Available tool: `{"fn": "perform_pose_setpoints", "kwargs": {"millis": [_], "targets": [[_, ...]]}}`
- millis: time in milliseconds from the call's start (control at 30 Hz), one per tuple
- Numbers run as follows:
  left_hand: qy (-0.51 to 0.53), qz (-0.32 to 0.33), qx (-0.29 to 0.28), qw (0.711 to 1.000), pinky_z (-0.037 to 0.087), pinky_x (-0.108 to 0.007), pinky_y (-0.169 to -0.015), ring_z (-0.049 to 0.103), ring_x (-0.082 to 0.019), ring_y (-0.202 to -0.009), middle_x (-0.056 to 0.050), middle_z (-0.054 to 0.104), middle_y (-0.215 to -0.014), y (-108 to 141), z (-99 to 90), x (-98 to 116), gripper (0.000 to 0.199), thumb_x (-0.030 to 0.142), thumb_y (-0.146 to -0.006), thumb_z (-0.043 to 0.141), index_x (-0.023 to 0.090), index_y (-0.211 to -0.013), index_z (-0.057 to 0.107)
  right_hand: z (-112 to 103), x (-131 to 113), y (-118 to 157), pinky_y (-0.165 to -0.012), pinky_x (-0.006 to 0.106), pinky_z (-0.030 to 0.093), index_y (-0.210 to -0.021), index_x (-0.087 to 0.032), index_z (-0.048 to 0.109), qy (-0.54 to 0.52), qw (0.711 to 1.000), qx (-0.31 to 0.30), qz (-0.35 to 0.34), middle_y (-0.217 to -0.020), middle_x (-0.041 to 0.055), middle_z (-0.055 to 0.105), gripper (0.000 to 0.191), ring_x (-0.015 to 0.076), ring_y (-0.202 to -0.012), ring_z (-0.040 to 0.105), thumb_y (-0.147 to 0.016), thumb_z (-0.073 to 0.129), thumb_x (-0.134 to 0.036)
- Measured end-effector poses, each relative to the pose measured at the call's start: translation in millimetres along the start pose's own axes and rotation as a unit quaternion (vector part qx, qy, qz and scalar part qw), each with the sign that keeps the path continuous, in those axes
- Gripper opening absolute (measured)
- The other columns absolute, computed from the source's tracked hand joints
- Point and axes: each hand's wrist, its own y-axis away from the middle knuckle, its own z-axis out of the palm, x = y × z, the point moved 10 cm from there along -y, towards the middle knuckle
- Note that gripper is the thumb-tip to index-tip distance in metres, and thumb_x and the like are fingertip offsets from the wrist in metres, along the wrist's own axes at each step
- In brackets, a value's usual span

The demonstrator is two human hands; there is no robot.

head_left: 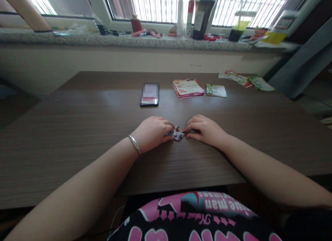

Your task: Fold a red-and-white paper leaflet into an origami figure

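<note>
A small folded piece of printed paper (178, 134) lies low over the middle of the brown table (90, 130). Its left side is pinched between the thumb and fingers of my left hand (155, 132), which has a silver bangle (134, 144) at the wrist. On the opposite side, my right hand (203, 129) has its thumb and fingertips closed at the paper's right corner. The parts of the paper under my fingertips are hidden.
Beyond my hands lie a phone (149, 94), a stack of printed sheets (188, 88) and a smaller pile of leaflets (216, 90). More leaflets (238, 78) sit at the far right corner. Bottles, including a dark one (203, 19), crowd the windowsill (155, 43).
</note>
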Motion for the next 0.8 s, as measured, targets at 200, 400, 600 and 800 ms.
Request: {"fn": "perform_pose_setpoints", "kwargs": {"millis": [200, 400, 600, 800], "targets": [[-0.048, -0.006, 0.015, 0.999, 0.044, -0.028, -0.069, 0.061, -0.017, -0.079, -0.004, 0.066, -0.086, -0.1, -2.7, -0.2, 0.024, 0.042, -0.091, 0.056, 0.026, -0.096, 0.074, 0.8, -5.8, -1.3, -0.085, 0.035, 0.045, -0.099, -0.024, 0.071, 0.019, 1.000, -0.004, -0.004, -0.099, 0.0058, 0.070, 0.020, 0.0199, -0.094, 0.059, -0.087, 0.061, -0.037], [-0.044, -0.029, 0.023, 0.998, 0.044, -0.029, -0.069, 0.062, -0.018, -0.080, -0.003, 0.066, -0.087, -1.7, -1.5, 0.2, 0.027, 0.041, -0.093, 0.052, 0.024, -0.096, 0.073, -2.0, -3.6, -2.1, -0.086, 0.037, 0.041, -0.092, -0.024, 0.073, 0.069, 0.997, 0.018, -0.002, -0.094, 0.0041, 0.071, 0.021, 0.0205, -0.090, 0.059, -0.088, 0.060, -0.040], [-0.021, -0.063, 0.028, 0.997, 0.046, -0.030, -0.071, 0.062, -0.020, -0.082, -0.004, 0.067, -0.088, -1.9, -3.2, -5.5, 0.026, 0.041, -0.092, 0.054, 0.021, -0.092, 0.072, -3.7, -0.3, -2.6, -0.079, 0.035, 0.039, -0.085, -0.022, 0.071, 0.100, 0.994, 0.014, 0.033, -0.085, 0.0043, 0.070, 0.022, 0.0204, -0.084, 0.058, -0.090, 0.056, -0.037], [-0.017, -0.084, 0.043, 0.995, 0.046, -0.031, -0.074, 0.060, -0.020, -0.082, -0.004, 0.067, -0.085, -4.1, -0.7, -11.3, 0.018, 0.033, -0.090, 0.057, 0.021, -0.089, 0.071, -2.4, 11.1, -4.2, -0.073, 0.032, 0.037, -0.076, -0.021, 0.067, 0.072, 0.992, 0.027, 0.102, -0.076, 0.0025, 0.067, 0.011, 0.0186, -0.075, 0.056, -0.082, 0.062, -0.029]]}}
